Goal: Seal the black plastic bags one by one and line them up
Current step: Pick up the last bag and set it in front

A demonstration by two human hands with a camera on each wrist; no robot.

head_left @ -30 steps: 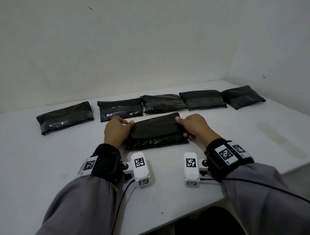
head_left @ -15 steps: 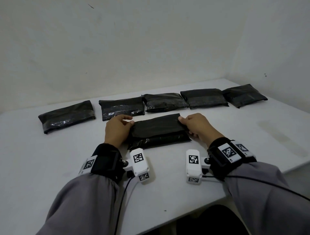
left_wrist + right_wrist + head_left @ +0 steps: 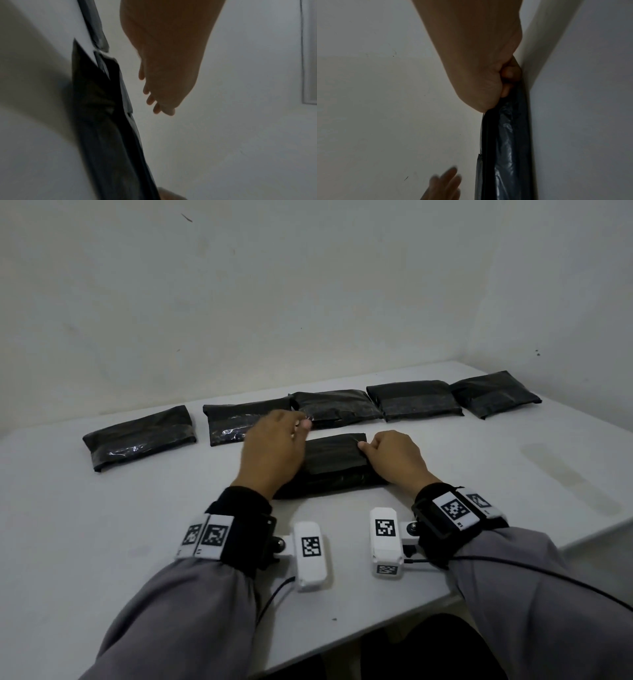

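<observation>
The near black bag was seen lying flat on the white table, just in front of a row of five bags. Its right end was pinched by the curled fingers of the right hand. The left hand was held above the bag's left end, fingers relaxed and holding nothing.

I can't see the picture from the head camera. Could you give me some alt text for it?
A person's right hand pinches the right end of a black plastic bag lying on a white table, while the left hand hovers raised above its left end. Behind it, five similar black bags lie in a row near the wall.
</observation>
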